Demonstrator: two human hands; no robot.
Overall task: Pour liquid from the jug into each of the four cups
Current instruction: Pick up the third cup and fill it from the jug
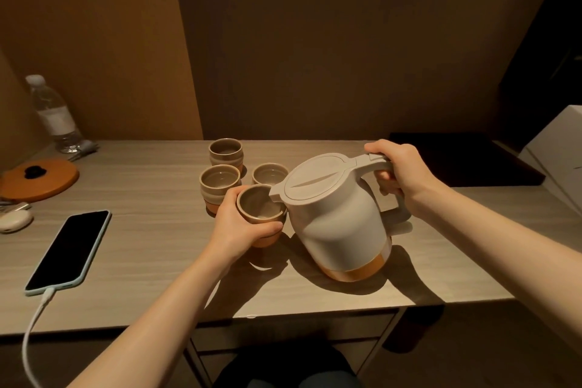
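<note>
A cream jug (337, 220) with an orange base and a closed flat lid is tilted to the left, its spout over the rim of the nearest cup (259, 213). My right hand (396, 170) grips the jug's handle. My left hand (239, 227) wraps around that beige-and-orange cup, holding it under the spout. Three more cups stand behind: one at the left (219, 183), one at the back (225, 151), and one partly hidden behind the jug (269, 174). No stream of liquid is visible.
A phone (67, 250) on a white cable lies at the front left of the wooden table (151, 293). Farther left are an orange round board (39, 179), a white earbud case (14, 220) and a water bottle (52, 113). A dark tray (466, 161) and white box (557, 154) sit at the right.
</note>
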